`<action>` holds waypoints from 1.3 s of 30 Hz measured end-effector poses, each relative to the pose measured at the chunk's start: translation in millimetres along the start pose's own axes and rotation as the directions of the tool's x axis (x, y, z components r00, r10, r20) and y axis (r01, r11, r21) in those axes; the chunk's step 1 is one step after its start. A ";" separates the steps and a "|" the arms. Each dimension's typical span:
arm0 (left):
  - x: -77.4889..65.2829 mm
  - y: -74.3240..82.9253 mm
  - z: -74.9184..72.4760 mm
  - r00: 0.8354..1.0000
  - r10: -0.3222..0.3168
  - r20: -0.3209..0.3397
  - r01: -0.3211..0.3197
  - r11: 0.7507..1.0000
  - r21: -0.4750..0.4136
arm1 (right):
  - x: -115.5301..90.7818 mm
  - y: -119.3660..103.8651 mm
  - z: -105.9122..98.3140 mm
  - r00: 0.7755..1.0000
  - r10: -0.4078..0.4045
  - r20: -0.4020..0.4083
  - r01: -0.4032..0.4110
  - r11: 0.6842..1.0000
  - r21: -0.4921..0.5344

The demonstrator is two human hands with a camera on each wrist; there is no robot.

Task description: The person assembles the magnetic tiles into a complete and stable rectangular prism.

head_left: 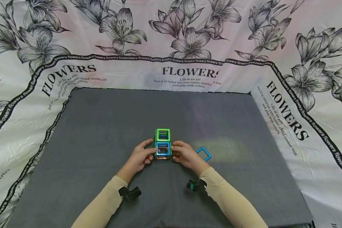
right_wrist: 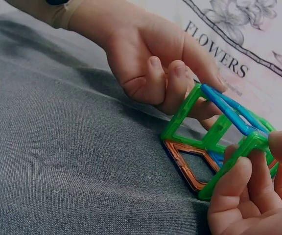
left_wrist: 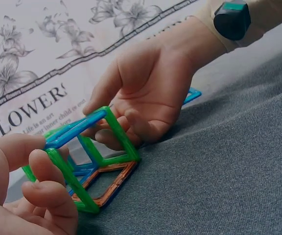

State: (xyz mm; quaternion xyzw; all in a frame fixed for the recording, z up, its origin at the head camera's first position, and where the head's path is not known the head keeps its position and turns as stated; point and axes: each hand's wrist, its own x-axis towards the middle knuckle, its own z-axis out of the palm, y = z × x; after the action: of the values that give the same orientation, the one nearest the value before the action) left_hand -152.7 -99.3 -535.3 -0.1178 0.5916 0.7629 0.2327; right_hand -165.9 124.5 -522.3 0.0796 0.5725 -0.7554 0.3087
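A small box-like build of open-framed magnetic tiles [head_left: 162, 143] stands on the grey cloth, between the two hands. Green square tiles [right_wrist: 182, 115] form its sides, a blue square tile [left_wrist: 77, 129] lies across the top near the person, and an orange square tile [left_wrist: 115, 187] is at the bottom. The left hand [head_left: 139, 157] holds the left side, thumb and fingertips at the upper edge. From the right, the right hand [head_left: 187, 155] grips the opposite side, its thumb at the top corner. Fingers partly hide the far part of the build in both wrist views.
One loose blue square tile [head_left: 207, 156] lies flat just right of the right hand, which partly covers it. Grey cloth [head_left: 102, 126] covers the work surface, bordered by a white floral sheet [head_left: 142, 74]. Each wrist wears a black camera [head_left: 130, 193].
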 end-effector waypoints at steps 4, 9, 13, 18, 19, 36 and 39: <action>0.7 -1.2 0.1 1.000 -0.018 0.002 0.018 1.000 -0.008 | 1.1 -0.9 -1.4 1.000 0.002 0.023 -0.002 1.000 0.006; 0.7 -1.1 -0.1 0.999 -0.031 -0.009 0.030 0.998 -0.046 | 2.9 -1.8 -3.1 0.999 0.019 0.036 -0.020 1.000 0.013; -0.3 -0.2 0.9 0.999 -0.038 -0.009 0.037 0.998 -0.058 | 4.5 -2.0 -4.2 0.999 0.030 0.044 -0.031 0.999 0.015; -1.1 1.8 2.9 0.999 -0.042 -0.023 0.041 0.998 -0.047 | 6.7 -1.4 -6.4 0.997 0.039 0.063 -0.042 0.998 0.042; -1.1 2.1 3.4 0.999 -0.040 -0.026 0.039 0.998 -0.042 | 7.0 -1.2 -6.9 0.997 0.039 0.064 -0.042 0.998 0.047; -2.8 -4.4 3.7 0.999 -0.040 -0.021 0.038 0.996 -0.078 | 4.9 1.5 -6.6 0.998 0.017 0.063 -0.021 0.998 0.061; -3.3 -4.2 3.7 0.999 -0.033 -0.023 0.031 0.997 -0.067 | 3.1 1.0 -5.5 0.999 0.009 0.045 -0.011 0.999 0.041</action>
State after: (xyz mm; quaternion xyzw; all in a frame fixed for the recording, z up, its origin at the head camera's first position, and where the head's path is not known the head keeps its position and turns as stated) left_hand -147.4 -95.7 -536.4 -0.1443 0.5666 0.7770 0.2335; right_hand -169.1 128.2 -526.4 0.0721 0.5493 -0.7670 0.3235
